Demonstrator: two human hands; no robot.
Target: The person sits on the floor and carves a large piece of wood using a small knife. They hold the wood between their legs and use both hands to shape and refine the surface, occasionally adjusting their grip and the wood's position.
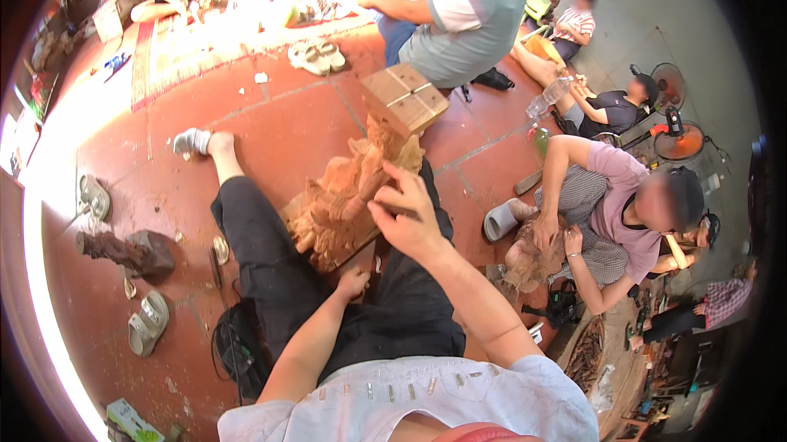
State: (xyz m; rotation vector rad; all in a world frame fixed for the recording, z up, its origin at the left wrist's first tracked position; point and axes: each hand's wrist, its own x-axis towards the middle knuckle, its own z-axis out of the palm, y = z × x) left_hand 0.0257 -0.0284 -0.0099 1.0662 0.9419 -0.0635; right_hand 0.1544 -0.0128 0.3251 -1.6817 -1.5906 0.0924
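A carved reddish-brown wooden sculpture (336, 196) with deep, knobbly relief lies aslant between my outstretched legs. Its far end meets a square wooden block (407, 98). My right hand (407, 217) is over the sculpture's right side, its index fingertip on the carved surface. Its other fingers are bent around a thin brownish piece whose kind I cannot make out. Closer to my body, my left hand (354, 284) is closed in a fist beside the carving's near end. What it grips, if anything, is hidden.
A dark carved piece (127, 253), grey slippers (149, 323) and a black bag (239, 348) are on the tiled floor at left. At right a person in pink (602, 172) handles another carving (533, 258). A person in grey-green (467, 28) sits ahead; an orange fan (679, 140) stands far right.
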